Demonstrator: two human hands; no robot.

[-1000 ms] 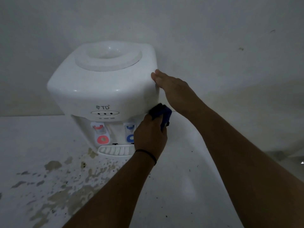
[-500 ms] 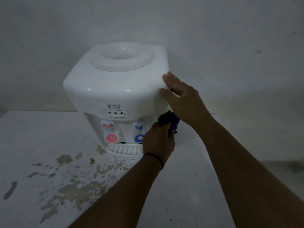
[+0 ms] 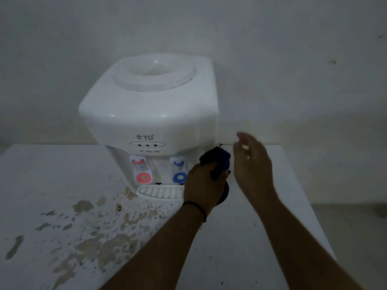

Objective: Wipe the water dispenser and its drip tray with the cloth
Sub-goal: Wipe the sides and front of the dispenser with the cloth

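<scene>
A white tabletop water dispenser [image 3: 146,114] stands on a white table against the wall, with a red tap [image 3: 143,177] and a blue tap [image 3: 179,176] under its front panel. Its white slotted drip tray [image 3: 159,192] juts out at the base. My left hand [image 3: 204,187] grips a bunched dark blue cloth [image 3: 217,162] at the dispenser's lower right corner. My right hand [image 3: 252,168] hovers just right of the cloth, off the dispenser, fingers loose and blurred.
The white table [image 3: 251,237] has flaked, stained paint patches [image 3: 100,233] at front left. A bare wall [image 3: 293,80] rises right behind the dispenser. The table's right edge runs diagonally at the right, with floor beyond it.
My right hand has let go of the dispenser's right side and dropped beside the cloth. My left hand stays with the cloth at the lower right corner.
</scene>
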